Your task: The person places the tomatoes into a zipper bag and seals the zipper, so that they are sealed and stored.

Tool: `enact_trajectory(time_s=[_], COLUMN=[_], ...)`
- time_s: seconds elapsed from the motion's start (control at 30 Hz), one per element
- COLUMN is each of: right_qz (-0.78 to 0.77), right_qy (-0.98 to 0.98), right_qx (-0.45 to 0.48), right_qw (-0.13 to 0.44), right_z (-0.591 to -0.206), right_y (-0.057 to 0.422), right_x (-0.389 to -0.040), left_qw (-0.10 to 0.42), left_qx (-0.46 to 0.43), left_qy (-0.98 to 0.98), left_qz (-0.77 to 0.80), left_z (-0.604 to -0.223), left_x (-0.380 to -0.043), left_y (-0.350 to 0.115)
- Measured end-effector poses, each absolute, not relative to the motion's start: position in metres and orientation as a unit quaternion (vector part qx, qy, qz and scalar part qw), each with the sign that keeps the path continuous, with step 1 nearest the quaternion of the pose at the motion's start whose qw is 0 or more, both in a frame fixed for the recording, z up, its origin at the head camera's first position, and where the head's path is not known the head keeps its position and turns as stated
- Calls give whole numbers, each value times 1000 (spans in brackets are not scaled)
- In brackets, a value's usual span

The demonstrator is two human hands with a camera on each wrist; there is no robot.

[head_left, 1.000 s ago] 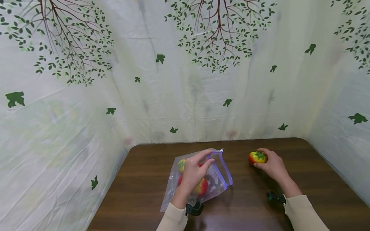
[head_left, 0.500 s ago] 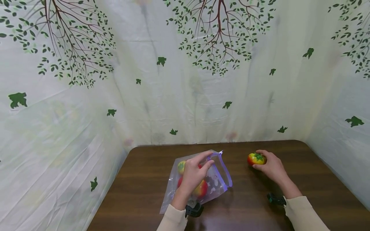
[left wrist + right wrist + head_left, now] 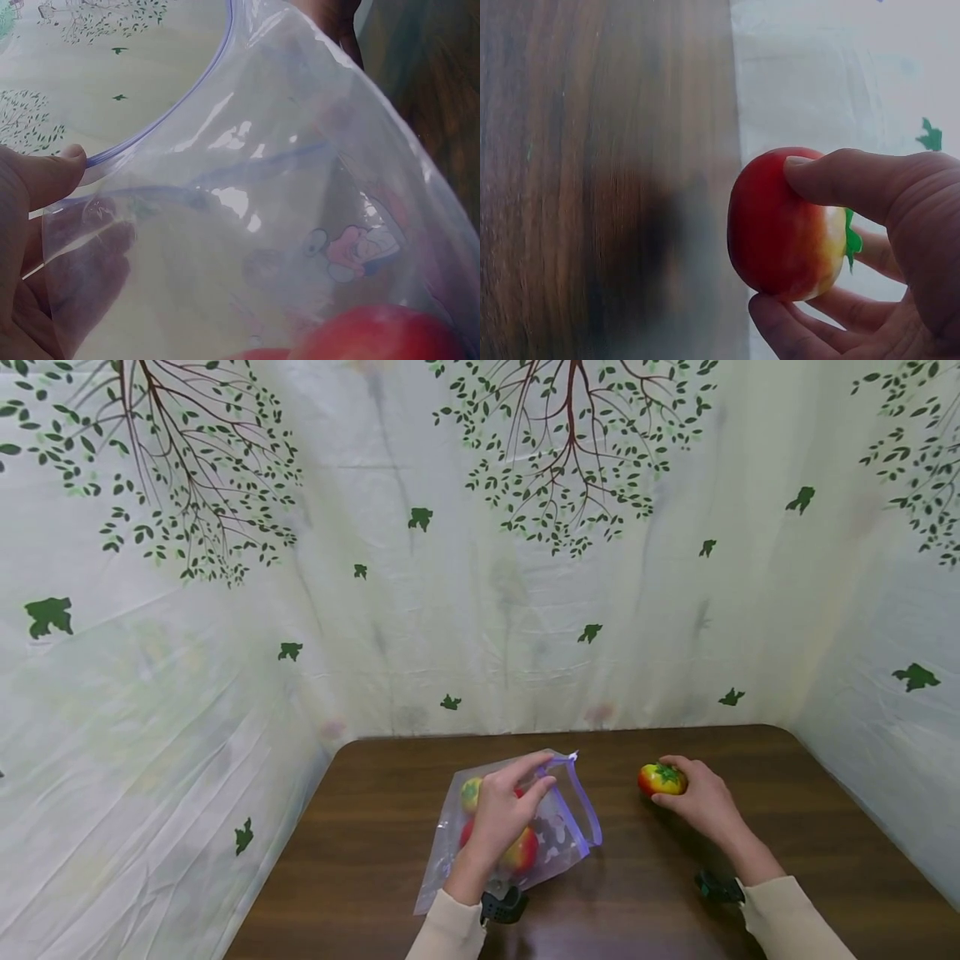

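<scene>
My left hand (image 3: 498,810) pinches the mouth of a clear zip bag (image 3: 438,872) with a purple zip strip. In the left wrist view the thumb lies at the strip and the fingers show through the plastic (image 3: 225,150). The bag's mouth gapes toward the right. Inside lie several round fruits, among them a red and yellow one (image 3: 522,852) and a yellow-green one (image 3: 471,793), partly covered by the hand. To the right, my right hand (image 3: 705,802) grips a red and yellow tomato (image 3: 780,232) with green leaves, between thumb and fingers, raised over the table.
Both hands work over a dark brown wooden table (image 3: 360,827) with rounded far corners. Behind and to the sides hangs a pale cloth (image 3: 480,652) printed with branches and green leaves. A dark wrist device (image 3: 716,887) sits on the right wrist, another (image 3: 504,906) on the left.
My right hand has drifted slightly left and toward me with the tomato in its grip. The left hand and the zip bag stay in nearly the same place.
</scene>
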State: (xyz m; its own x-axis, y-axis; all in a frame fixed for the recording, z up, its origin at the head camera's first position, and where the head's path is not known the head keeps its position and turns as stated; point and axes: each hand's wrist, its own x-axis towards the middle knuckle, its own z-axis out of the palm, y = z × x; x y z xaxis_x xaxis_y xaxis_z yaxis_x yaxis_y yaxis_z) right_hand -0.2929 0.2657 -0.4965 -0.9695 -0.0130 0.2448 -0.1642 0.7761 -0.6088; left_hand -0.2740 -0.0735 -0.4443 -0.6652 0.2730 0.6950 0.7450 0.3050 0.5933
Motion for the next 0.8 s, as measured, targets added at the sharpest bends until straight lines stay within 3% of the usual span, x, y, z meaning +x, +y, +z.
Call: enact_trajectory(time_s=[0.6,0.8], right_qz=[340,342], right_qy=[-928,-927], right_qx=[72,77], right_qw=[131,133], right_z=[-479,-475], right_y=[247,243], right_x=[-282,-280], left_qw=[237,264], left_qx=[-324,-315], left_qy=[-777,-779], left_qz=[-485,-473], left_z=[-441,-442], left_x=[-275,-275], left_y=[-71,-72])
